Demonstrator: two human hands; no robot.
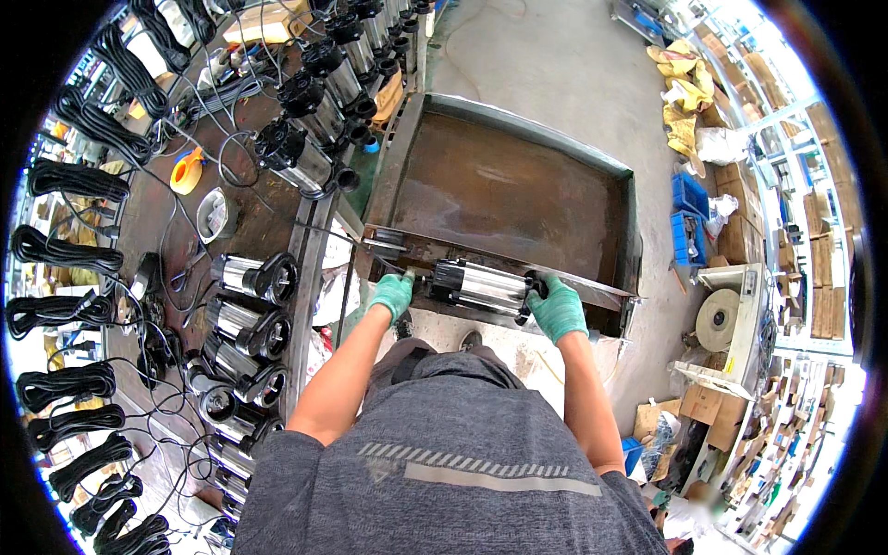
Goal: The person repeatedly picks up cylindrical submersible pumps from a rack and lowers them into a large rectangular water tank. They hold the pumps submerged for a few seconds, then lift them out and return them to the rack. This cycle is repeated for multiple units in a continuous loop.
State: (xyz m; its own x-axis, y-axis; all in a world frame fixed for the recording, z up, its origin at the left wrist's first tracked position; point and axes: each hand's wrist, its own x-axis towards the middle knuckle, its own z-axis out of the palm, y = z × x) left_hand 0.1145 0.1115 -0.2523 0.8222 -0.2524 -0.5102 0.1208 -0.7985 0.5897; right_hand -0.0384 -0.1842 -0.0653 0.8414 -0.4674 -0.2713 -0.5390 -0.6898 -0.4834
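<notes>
Both green-gloved hands, left hand (pixel 392 294) and right hand (pixel 558 310), grip the silver-and-black cylindrical pump (pixel 481 286), seemingly resting on the rusty metal tray's (pixel 499 185) near rim.

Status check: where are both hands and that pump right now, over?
Left hand and right hand, green-gloved, grip opposite ends of the silver pump. Pump lies sideways on near rim of the rusty metal tray. Nothing else on that rim beside it.

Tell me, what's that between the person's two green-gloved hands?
A silver cylinder-shaped pump with black ends lies crosswise between the left hand and right hand, over the near edge of the rusty metal tray, seen in the head view.
</notes>
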